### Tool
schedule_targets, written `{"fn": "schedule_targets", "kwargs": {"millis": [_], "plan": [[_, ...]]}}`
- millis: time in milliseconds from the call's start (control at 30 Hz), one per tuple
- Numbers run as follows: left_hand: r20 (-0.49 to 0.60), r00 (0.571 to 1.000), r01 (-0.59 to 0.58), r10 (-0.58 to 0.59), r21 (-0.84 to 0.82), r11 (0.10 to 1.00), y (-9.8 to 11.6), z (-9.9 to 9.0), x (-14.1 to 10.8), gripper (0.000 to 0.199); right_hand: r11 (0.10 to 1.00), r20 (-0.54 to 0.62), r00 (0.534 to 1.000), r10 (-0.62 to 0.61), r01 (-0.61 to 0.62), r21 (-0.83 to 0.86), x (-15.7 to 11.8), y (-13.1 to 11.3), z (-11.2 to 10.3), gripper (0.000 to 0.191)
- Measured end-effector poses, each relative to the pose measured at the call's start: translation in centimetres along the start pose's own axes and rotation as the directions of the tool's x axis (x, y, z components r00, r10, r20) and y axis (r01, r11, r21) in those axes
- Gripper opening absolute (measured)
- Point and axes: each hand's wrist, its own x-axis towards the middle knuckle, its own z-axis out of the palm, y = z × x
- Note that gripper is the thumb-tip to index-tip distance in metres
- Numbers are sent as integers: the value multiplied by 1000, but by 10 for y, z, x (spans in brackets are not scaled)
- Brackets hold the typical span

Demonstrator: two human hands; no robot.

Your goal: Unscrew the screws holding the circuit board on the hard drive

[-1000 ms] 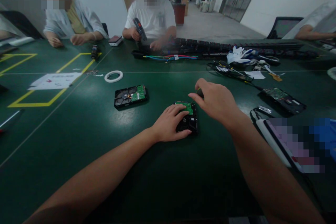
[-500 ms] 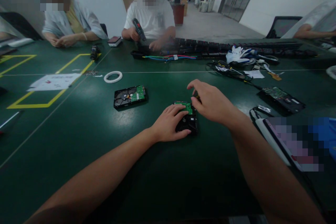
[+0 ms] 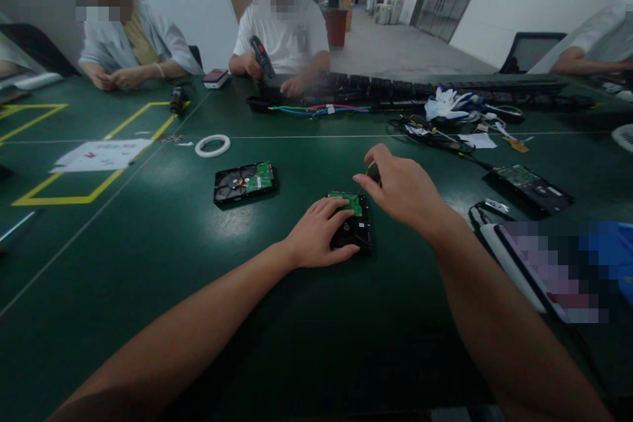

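A hard drive [image 3: 363, 235] with a green circuit board lies on the green table [image 3: 277, 316]. Across it rests my left hand [image 3: 321, 231], its fingers spread over the board and the thumb along the near edge. My right hand [image 3: 395, 188] is closed around a small screwdriver [image 3: 373, 173] with a dark and yellow handle, its thin shaft pointing down at the drive's upper right corner. The palm and fingers partly hide the handle. To the left lies a second hard drive [image 3: 244, 183], board side up.
A third drive [image 3: 531, 190] and a pale device [image 3: 517, 267] lie at the right. Further back are a white tape ring [image 3: 212, 146], cables [image 3: 321, 109] and gloves [image 3: 448, 104]. Across the table, a person holds a power tool [image 3: 262, 55]; others sit nearby.
My right hand has lifted slightly and turned, so the screwdriver handle and shaft show more. My left hand has stayed on the drive.
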Motion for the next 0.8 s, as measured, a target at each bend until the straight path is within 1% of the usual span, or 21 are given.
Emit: {"fn": "schedule_targets", "kwargs": {"millis": [133,200,267,367,467,567,633,700,767,800], "plan": [[-4,1000,0,0,2,1000,0,1,0,74,990,-46,994,-102,106,95,0,2,4,33],[0,1000,1,-1,8,1000,0,1,0,73,983,-43,992,-121,126,134,1,3,5,33],[1,1000,3,-3,11,1000,0,1,0,73,982,-26,993,-116,119,144,2,3,4,31],[1,1000,2,-2,14,1000,0,1,0,74,994,-26,997,-78,80,78,2,2,2,26],[-7,1000,-2,2,9,1000,-1,2,0,74,1000,-30,1000,-6,5,-23,0,-1,0,31],[-12,1000,-11,11,7,1000,-1,2,0,74,997,-25,999,42,-44,-65,-1,-4,-1,36],[-13,1000,-12,12,9,1000,-1,2,0,74,998,-40,998,39,-41,-56,-2,-5,-1,35],[-13,1000,-11,11,8,1000,-1,1,0,74,999,-55,998,22,-24,-33,-2,-4,-1,30],[-12,1000,-9,9,4,1000,-1,1,0,73,1000,-52,999,-7,8,6,-1,-3,-1,24],[-13,1000,-9,9,1,1000,-1,1,0,73,999,-49,998,-26,28,35,-1,-2,0,24]]}}
